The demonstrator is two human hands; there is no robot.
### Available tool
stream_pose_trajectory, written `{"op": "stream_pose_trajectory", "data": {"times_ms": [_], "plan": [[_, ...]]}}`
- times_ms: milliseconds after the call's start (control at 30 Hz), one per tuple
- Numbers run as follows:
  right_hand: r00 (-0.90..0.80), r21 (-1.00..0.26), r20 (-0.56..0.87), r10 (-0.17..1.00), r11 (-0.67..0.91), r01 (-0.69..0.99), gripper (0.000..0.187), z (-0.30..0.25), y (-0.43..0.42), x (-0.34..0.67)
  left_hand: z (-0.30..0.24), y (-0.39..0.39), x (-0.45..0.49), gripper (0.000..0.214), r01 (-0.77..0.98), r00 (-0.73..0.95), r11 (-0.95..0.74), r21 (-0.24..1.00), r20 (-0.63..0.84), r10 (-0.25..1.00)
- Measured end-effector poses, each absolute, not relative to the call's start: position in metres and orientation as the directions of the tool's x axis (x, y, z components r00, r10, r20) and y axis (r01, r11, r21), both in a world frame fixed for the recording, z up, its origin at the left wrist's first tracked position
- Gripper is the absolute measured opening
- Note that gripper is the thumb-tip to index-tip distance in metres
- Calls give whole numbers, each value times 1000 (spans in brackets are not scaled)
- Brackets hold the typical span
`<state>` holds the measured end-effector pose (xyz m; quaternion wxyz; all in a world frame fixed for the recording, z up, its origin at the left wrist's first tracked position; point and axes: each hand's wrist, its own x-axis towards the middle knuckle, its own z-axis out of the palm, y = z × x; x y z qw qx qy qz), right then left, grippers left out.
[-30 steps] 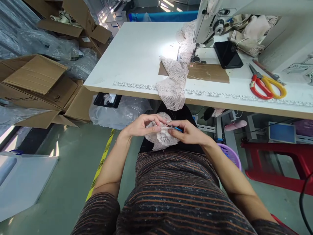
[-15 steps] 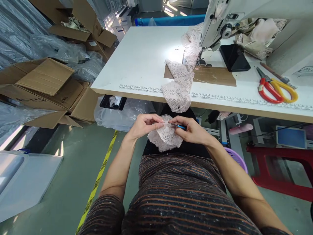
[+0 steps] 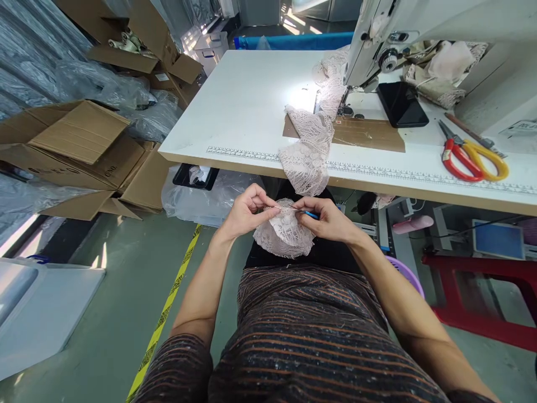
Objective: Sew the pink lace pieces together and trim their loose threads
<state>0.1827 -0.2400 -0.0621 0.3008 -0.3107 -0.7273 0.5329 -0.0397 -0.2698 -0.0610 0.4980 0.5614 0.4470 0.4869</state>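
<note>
Striped top [image 3: 302,336] is filling 6 o'clock. Lace piece [image 3: 285,238] is lying bunched on the dark-trousered lap [image 3: 250,258], clock centre. Left hand [image 3: 247,211] is sitting at 10, thumb and forefinger pinching its edge, other fingers bending loosely. Right hand [image 3: 327,219] is sitting between 2 and 3, fingers closing round a slim blue-handled tool [image 3: 309,214]; its tip is pointing to 9, toward the left fingertips. Tip contact: too small to tell. Purple basket [image 3: 406,273] is showing near 4, red stool [image 3: 444,280] between 3 and 4. Second lace [image 3: 308,162] is hanging over the front edge of the white table [image 3: 251,95], just past 12, trailing back beside the presser foot. Red-and-yellow-handled scissors [image 3: 474,159] are lying at 2. Black phone [image 3: 401,104] is resting between 1 and 2. Sewing machine [image 3: 444,17] is standing at 1. Cardboard box [image 3: 79,134] is gaping at 10.
</note>
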Motion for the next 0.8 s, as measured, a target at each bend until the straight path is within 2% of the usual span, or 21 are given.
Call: {"op": "stream_pose_trajectory", "data": {"times_ms": [267, 400, 500, 600, 667, 733, 800], "plan": [[-574, -967, 75, 816, 201, 160, 12, -66, -243, 187, -70, -270, -39, 46, 38, 162, -114, 993, 107, 981], [-543, -976, 85, 835, 180, 123, 16, -71, -254, 195, -76, -280, -40, 65, 88, 349, -9, 996, -23, 937], [-486, -979, 52, 872, 141, 148, 21, -86, -263, 198, -84, -281, -45, 62, 158, 410, 24, 987, -88, 908], [-333, -945, 56, 941, 158, 287, 19, -103, -266, 197, -96, -271, -45, 52, 321, 243, -106, 941, 26, 970], [-172, -899, 135, 976, 194, 392, 19, -111, -263, 196, -105, -264, -40, 47, 495, 161, -227, 839, 169, 972], [-9, -884, 216, 976, 199, 423, 26, -113, -257, 195, -113, -262, -33, 44, 609, 225, -334, 720, 246, 943], [100, -909, 228, 969, 175, 377, 32, -110, -248, 195, -120, -265, -26, 45, 633, 365, -422, 649, 230, 902]]}}
